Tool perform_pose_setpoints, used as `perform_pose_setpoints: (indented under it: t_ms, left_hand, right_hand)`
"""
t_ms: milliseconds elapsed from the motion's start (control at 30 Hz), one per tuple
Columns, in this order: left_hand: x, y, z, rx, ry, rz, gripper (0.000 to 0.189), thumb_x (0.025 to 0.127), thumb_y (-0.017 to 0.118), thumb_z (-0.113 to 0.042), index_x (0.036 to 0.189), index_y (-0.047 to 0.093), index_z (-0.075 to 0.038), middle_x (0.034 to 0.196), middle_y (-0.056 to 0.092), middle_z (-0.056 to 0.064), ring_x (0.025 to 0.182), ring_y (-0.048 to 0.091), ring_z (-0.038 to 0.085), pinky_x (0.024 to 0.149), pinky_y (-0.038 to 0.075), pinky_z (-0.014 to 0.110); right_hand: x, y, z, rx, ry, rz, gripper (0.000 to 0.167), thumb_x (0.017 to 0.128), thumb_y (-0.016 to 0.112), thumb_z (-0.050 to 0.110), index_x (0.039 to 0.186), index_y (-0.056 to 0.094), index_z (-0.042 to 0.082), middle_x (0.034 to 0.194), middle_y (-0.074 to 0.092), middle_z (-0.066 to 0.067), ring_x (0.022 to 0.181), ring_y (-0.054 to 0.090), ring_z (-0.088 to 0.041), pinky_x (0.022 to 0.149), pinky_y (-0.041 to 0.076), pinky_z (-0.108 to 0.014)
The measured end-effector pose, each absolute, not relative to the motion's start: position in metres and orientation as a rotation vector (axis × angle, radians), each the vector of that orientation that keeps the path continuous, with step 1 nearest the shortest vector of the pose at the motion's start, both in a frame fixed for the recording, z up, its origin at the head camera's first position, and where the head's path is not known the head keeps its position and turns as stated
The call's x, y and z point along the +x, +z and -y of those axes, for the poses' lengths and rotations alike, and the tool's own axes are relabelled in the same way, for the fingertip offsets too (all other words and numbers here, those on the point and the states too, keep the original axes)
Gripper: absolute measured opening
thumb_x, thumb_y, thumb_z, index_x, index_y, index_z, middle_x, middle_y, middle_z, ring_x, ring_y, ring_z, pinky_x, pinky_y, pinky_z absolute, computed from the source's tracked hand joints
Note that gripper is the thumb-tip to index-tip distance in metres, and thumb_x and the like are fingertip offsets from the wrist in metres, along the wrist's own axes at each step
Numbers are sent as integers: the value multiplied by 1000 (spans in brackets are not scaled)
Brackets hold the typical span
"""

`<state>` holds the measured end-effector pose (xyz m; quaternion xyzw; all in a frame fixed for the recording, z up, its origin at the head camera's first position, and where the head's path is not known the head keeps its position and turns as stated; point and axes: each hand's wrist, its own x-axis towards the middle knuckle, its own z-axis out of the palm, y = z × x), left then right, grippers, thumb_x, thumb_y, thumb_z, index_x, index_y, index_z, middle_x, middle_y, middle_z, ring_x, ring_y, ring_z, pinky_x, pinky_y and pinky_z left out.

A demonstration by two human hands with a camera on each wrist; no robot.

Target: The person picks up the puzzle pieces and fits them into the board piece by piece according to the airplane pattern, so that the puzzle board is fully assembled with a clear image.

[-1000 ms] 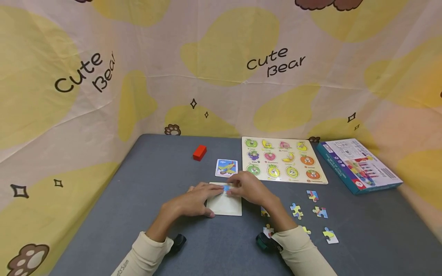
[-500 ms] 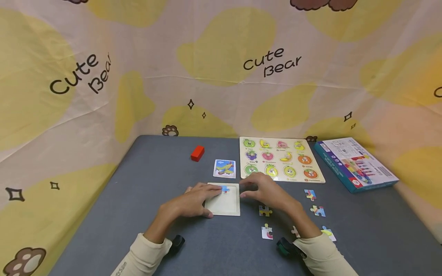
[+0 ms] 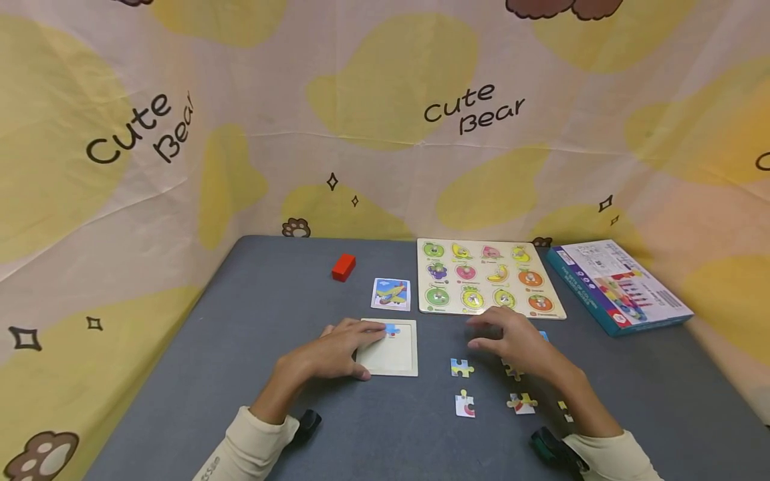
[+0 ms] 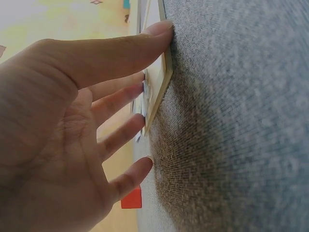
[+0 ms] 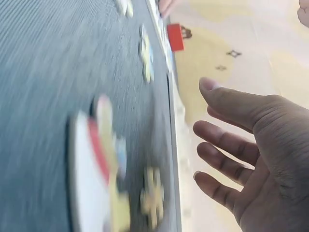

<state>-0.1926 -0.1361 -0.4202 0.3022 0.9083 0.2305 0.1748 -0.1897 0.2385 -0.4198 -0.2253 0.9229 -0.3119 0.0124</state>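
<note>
My left hand [image 3: 333,351] rests on the left side of a small cream puzzle tray [image 3: 397,357], thumb at its near edge and fingers stretched over its left part. In the left wrist view the fingertips touch the tray [image 4: 158,82] and the fingers are spread. A blue puzzle piece [image 3: 394,328] lies in the tray's upper part, beside the fingertips. Nothing is held by my right hand [image 3: 523,342], which hovers with loosely bent fingers over loose puzzle pieces [image 3: 521,403]. It partly hides several of them. Two more stand nearer the tray: a blue-and-yellow piece [image 3: 461,367] and a white-and-pink piece [image 3: 464,405].
Behind the tray lies a picture card [image 3: 391,294] with a yellow plane. A red block [image 3: 343,267] sits farther back left. The fruit board [image 3: 490,274] and a flat teal-edged box [image 3: 622,287] fill the back right, before a patterned cloth backdrop [image 3: 373,87].
My right hand has let go of the blue piece in the tray and moved right, over the loose pieces. The left hand stays on the tray. The head view has shifted slightly.
</note>
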Motion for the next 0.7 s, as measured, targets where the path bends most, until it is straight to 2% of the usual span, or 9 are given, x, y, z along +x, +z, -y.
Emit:
perform_pose_setpoints:
  t_ms: [167, 333, 467, 533, 600, 700]
  left_hand:
    - [-194, -422, 136, 849, 655, -2571, 77, 89, 85, -17, 158, 51, -11, 167, 42, -1, 149, 36, 30, 114, 26, 72]
    - [-195, -422, 136, 848, 659, -2563, 77, 89, 85, -17, 158, 51, -11, 167, 42, -1, 150, 35, 30, 113, 27, 71]
    - [-195, -422, 136, 842, 663, -2564, 77, 89, 85, -17, 158, 51, -11, 167, 42, -1, 150, 35, 30, 113, 27, 70]
    - [-195, -423, 136, 837, 663, -2563, 77, 89, 85, -17, 158, 51, -12, 167, 42, -2, 150, 35, 30, 112, 28, 68]
    - [-195, -423, 136, 834, 663, -2562, 77, 89, 85, -17, 159, 51, -13, 167, 41, -2, 150, 34, 30, 112, 28, 66]
    - [-194, -422, 135, 833, 663, -2561, 77, 89, 85, -17, 159, 50, -13, 167, 41, -2, 150, 34, 30, 110, 29, 65]
  right_hand:
    - [-186, -422, -263, -634, -977, -2885, 41, 95, 81, 30, 128, 75, 8, 120, 74, -4, 111, 66, -25, 93, 55, -47]
    - [-184, -424, -286, -537, -935, -2924, 44, 95, 81, 34, 130, 74, 9, 121, 75, -5, 108, 66, -24, 88, 54, -39]
    - [-180, -423, -302, -437, -955, -2909, 47, 95, 81, 35, 132, 72, 8, 120, 73, -9, 88, 64, -20, 71, 55, -31]
    - [-178, -422, -309, -402, -948, -2907, 48, 95, 81, 36, 134, 71, 8, 121, 72, -11, 87, 62, -20, 68, 54, -30]
    - [-177, -421, -317, -373, -923, -2915, 50, 95, 80, 38, 135, 71, 9, 121, 72, -10, 91, 62, -21, 73, 54, -34]
    - [-175, -419, -328, -347, -860, -2944, 52, 95, 80, 41, 135, 71, 11, 126, 71, -11, 110, 62, -29, 88, 52, -46]
